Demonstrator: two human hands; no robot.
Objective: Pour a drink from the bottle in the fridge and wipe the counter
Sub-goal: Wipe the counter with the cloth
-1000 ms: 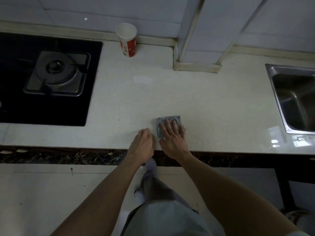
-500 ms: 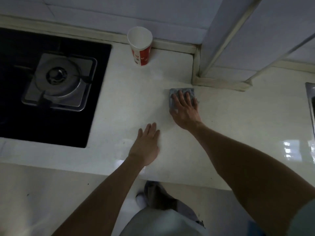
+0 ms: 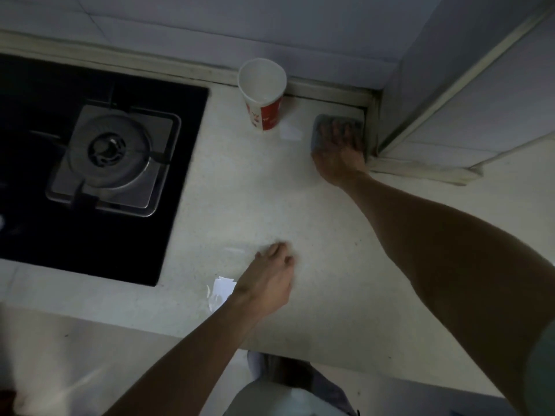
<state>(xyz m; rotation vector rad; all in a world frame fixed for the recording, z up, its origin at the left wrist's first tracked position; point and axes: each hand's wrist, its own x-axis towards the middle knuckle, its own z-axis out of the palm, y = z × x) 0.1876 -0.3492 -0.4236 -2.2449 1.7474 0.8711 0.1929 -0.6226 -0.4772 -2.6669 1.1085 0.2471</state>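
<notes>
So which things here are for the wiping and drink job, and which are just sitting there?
For the job: grey cloth, pressed flat by the right hand; paper cup; counter.
Just sitting there: gas burner, black hob, tiled wall.

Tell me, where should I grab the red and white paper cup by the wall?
Hold the cup round its side, about halfway up, coming from the front. It stands upright with its open mouth up, so keep it level. The wall is close behind it, and the right hand presses the cloth just to its right.
</notes>
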